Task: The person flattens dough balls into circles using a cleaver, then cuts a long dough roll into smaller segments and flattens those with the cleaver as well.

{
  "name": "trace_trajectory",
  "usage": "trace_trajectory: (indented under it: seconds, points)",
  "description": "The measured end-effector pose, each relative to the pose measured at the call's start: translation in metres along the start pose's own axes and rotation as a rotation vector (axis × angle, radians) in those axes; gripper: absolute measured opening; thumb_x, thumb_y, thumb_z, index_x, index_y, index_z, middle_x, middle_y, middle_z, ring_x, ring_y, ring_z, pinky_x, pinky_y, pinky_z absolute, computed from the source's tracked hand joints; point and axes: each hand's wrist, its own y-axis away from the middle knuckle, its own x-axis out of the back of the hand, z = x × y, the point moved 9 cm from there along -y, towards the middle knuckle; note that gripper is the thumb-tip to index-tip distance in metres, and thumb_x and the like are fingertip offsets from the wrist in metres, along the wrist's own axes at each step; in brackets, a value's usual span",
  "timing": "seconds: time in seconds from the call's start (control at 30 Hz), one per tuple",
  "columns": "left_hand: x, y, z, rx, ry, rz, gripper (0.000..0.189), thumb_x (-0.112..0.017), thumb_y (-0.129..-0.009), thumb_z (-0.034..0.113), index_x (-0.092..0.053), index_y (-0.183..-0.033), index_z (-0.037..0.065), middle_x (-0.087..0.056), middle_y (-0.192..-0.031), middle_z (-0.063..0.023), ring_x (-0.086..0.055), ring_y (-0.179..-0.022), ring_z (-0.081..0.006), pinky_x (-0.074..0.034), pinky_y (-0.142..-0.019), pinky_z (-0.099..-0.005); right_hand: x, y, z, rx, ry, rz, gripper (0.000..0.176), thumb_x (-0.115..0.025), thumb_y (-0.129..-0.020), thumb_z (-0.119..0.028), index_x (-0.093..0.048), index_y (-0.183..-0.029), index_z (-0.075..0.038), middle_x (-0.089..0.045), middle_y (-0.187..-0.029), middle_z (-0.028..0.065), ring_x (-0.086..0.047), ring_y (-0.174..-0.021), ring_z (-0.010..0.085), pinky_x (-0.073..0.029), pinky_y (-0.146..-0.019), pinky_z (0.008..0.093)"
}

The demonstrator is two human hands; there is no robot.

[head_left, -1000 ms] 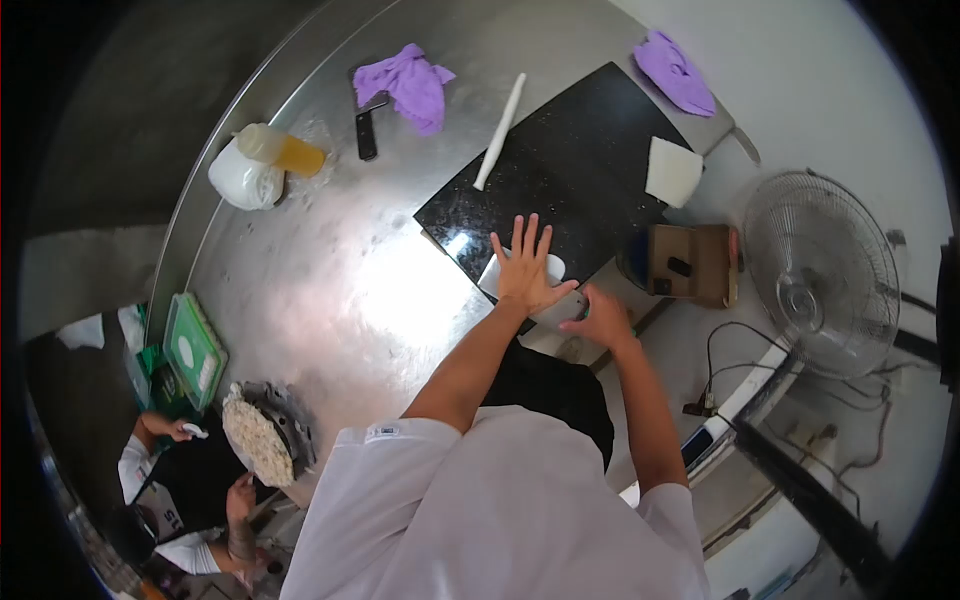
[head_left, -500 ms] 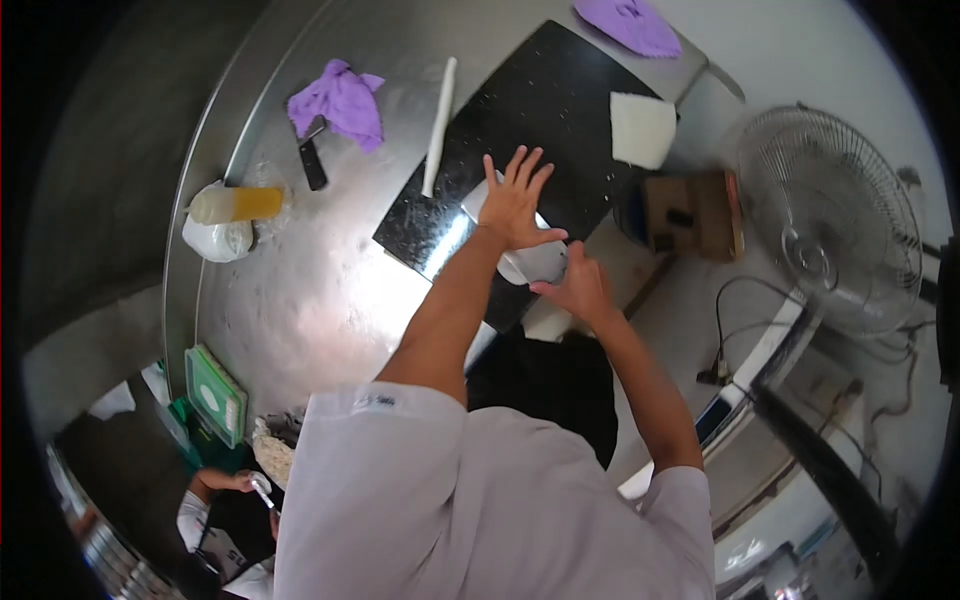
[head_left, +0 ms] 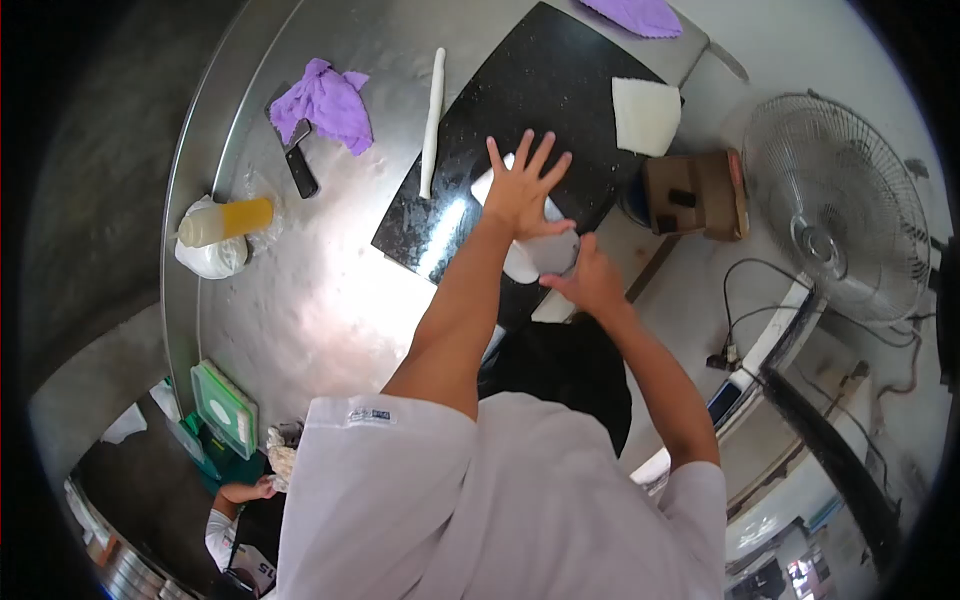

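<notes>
On the black board, my left hand lies with fingers spread over a flat, shiny grey-white piece that looks like a broad blade. My right hand grips the near right end of this blade, thumb on one edge and forefinger on the other. No handle shows; my right palm may hide it. A white rounded edge, perhaps dough, shows beside the blade below my left wrist. To the left, a long white dough roll lies across the board's edge.
Left are a purple cloth, a black-handled cleaver, a yellow oil bottle and a green-lidded box. A folded white cloth, brown box and fan stand right. A co-worker's hand is lower left.
My view has shifted slightly. My left hand's fingers are spread wider over the blade, and my right hand keeps to its near end. The co-worker's hand has moved to a pale bundle.
</notes>
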Motion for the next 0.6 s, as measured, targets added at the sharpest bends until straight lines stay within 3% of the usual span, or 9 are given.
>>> trace_trajectory:
  seconds: [0.1, 0.2, 0.3, 0.37, 0.4, 0.47, 0.6]
  points:
    - [-0.003, 0.017, 0.003, 0.04, -0.019, -0.027, 0.114, -0.068, -0.065, 0.082, -0.041, -0.156, 0.02, -0.02, -0.169, -0.0159, -0.012, -0.155, -0.0436, -0.01, -0.113, -0.0792, 0.003, 0.012, -0.011, 0.09, -0.023, -0.027, 0.088, -0.091, -0.061, -0.059, -0.048, -0.112, -0.002, -0.071, -0.086, 0.0247, -0.071, -0.082, 0.045, -0.057, -0.07, 0.0539]
    - [-0.017, 0.062, 0.023, -0.04, 0.09, -0.212, 0.113, -0.069, -0.065, 0.082, -0.041, -0.157, 0.022, -0.017, -0.17, -0.0156, -0.009, -0.156, -0.0449, -0.01, -0.108, -0.0843, -0.03, 0.05, -0.006, 0.021, -0.043, -0.148, 0.09, -0.091, -0.062, -0.059, -0.05, -0.115, 0.0, -0.069, -0.092, 0.0267, -0.07, -0.088, 0.0463, -0.055, -0.074, 0.0531]
    - [-0.015, 0.043, 0.031, -0.16, 0.101, -0.155, 0.112, -0.069, -0.064, 0.082, -0.042, -0.156, 0.023, -0.018, -0.17, -0.0142, -0.01, -0.156, -0.0443, -0.011, -0.106, -0.0865, -0.031, 0.056, -0.003, 0.036, -0.047, -0.081, 0.09, -0.09, -0.063, -0.06, -0.05, -0.116, 0.0, -0.067, -0.091, 0.0263, -0.069, -0.089, 0.0455, -0.054, -0.075, 0.0512]
    - [-0.013, 0.023, 0.03, -0.148, 0.061, -0.157, 0.111, -0.068, -0.064, 0.082, -0.043, -0.156, 0.023, -0.021, -0.169, -0.012, -0.012, -0.156, -0.043, -0.013, -0.105, -0.0866, -0.017, 0.028, 0.009, -0.025, -0.041, -0.137, 0.088, -0.09, -0.064, -0.058, -0.05, -0.117, -0.001, -0.068, -0.083, 0.0231, -0.069, -0.082, 0.0444, -0.054, -0.07, 0.0504]
    - [-0.011, 0.014, 0.027, -0.114, 0.062, -0.106, 0.111, -0.068, -0.065, 0.082, -0.043, -0.156, 0.023, -0.022, -0.169, -0.0114, -0.013, -0.156, -0.0418, -0.013, -0.106, -0.0863, -0.007, 0.018, 0.011, 0.066, -0.019, -0.086, 0.092, -0.085, -0.066, -0.065, -0.049, -0.118, 0.001, -0.071, -0.083, 0.0238, -0.072, -0.082, 0.0435, -0.056, -0.068, 0.053]
    - [-0.006, -0.006, 0.022, -0.075, 0.036, -0.046, 0.11, -0.068, -0.066, 0.081, -0.041, -0.156, 0.024, -0.024, -0.168, -0.0096, -0.016, -0.155, -0.0389, -0.012, -0.108, -0.0841, 0.006, -0.005, 0.015, 0.056, -0.04, -0.053, 0.09, -0.085, -0.066, -0.064, -0.049, -0.118, 0.0, -0.071, -0.083, 0.0236, -0.072, -0.082, 0.0439, -0.056, -0.068, 0.0527]
    - [-0.005, -0.005, 0.021, -0.148, 0.01, -0.101, 0.112, -0.067, -0.067, 0.081, -0.039, -0.158, 0.022, -0.017, -0.17, -0.0167, -0.009, -0.157, -0.0419, -0.007, -0.111, -0.0822, 0.005, 0.002, 0.002, 0.057, -0.052, -0.076, 0.088, -0.088, -0.065, -0.061, -0.05, -0.117, -0.001, -0.071, -0.09, 0.0249, -0.07, -0.087, 0.0475, -0.056, -0.074, 0.055]
